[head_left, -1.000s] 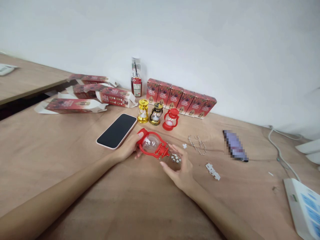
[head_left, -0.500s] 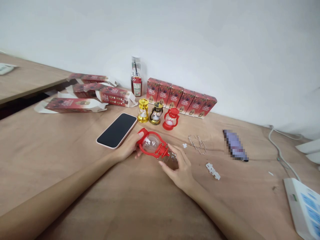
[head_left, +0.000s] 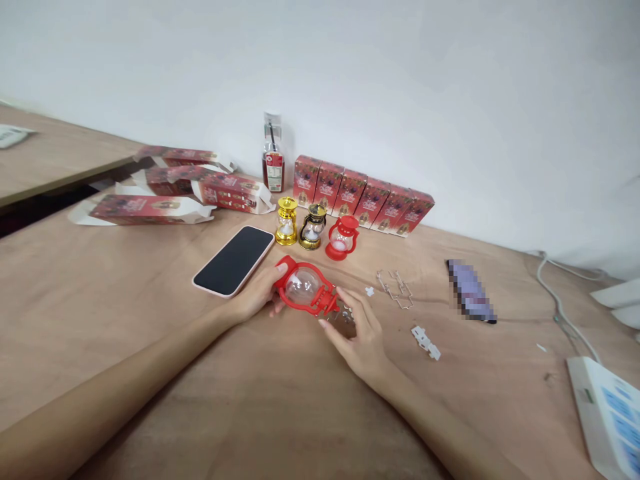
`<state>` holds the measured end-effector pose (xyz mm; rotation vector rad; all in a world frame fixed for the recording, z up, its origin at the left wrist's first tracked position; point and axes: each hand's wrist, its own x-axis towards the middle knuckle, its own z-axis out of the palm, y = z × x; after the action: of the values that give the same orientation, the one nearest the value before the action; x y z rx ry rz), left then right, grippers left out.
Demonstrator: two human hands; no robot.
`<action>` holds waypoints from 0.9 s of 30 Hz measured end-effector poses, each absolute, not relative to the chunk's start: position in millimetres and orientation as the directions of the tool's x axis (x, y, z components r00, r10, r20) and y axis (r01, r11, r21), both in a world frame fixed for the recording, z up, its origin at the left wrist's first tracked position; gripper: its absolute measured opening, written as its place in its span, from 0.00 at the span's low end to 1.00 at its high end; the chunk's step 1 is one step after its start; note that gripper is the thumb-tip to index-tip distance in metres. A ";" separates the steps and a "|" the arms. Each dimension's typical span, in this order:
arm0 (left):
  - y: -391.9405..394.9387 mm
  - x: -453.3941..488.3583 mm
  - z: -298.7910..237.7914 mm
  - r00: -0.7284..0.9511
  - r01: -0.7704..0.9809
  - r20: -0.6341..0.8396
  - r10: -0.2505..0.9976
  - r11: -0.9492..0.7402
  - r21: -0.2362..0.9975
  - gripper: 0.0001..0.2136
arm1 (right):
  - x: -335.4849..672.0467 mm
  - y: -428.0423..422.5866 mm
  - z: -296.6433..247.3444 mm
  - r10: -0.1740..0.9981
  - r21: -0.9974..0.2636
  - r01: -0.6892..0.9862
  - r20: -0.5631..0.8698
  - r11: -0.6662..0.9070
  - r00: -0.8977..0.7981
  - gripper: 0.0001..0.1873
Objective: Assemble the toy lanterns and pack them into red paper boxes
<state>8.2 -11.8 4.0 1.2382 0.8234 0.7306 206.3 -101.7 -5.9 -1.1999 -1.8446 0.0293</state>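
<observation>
A red toy lantern [head_left: 303, 287] with a clear globe lies tilted on its side between my hands, its top pointing right. My left hand [head_left: 261, 288] grips its base, thumb on top. At the other end my right hand [head_left: 357, 330] has thumb and fingertips spread around the lantern's cap, seemingly touching its edges; a thin wire there is too small to make out. Small metal bits [head_left: 346, 313] show beside the right fingers. Behind stand a gold lantern [head_left: 286, 223], a black-and-gold lantern [head_left: 313, 228] and a second red lantern [head_left: 343, 239].
A phone [head_left: 234, 261] lies left of the lanterns. Opened red boxes [head_left: 150, 208] lie at the back left; a row of upright red boxes [head_left: 353, 193] and a bottle [head_left: 273, 163] stand by the wall. Bent wires [head_left: 396, 288], white plastic pieces [head_left: 426, 343] and a power strip [head_left: 600, 407] are rightward.
The red lantern and both hands have barely moved; my right fingertips have shifted very slightly at the cap. Everything else stays in place.
</observation>
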 end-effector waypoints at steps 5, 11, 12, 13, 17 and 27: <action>-13.9 8.7 6.5 0.457 -0.056 -0.212 0.864 0.265 0.963 0.24 | 204.9 -102.6 -5.6 0.721 -0.412 0.739 0.678 0.533 -0.142 0.25; -12.0 9.1 2.9 0.436 -0.099 -0.194 0.879 0.261 0.960 0.25 | 203.3 -104.1 -7.3 0.690 -0.326 0.776 0.699 0.540 -0.187 0.28; -11.7 9.2 2.5 0.436 -0.101 -0.192 0.879 0.260 0.960 0.25 | 203.3 -104.1 -7.5 0.690 -0.321 0.779 0.698 0.539 -0.189 0.28; -11.5 9.2 2.4 0.432 -0.103 -0.193 0.881 0.260 0.960 0.25 | 203.4 -104.0 -7.7 0.691 -0.319 0.780 0.697 0.538 -0.191 0.28; -11.5 8.9 4.1 0.429 -0.101 -0.218 0.877 0.286 0.953 0.26 | 204.2 -103.1 -8.5 0.672 -0.278 0.789 0.708 0.549 -0.218 0.31; -13.3 9.3 5.2 0.448 -0.137 -0.171 0.877 0.257 0.957 0.26 | 203.6 -103.0 -5.2 0.638 -0.209 0.788 0.718 0.579 -0.278 0.32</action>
<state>9.3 -13.3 5.2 1.0903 0.8442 0.8122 203.6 -103.0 -5.2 -1.1358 -2.0089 -0.2378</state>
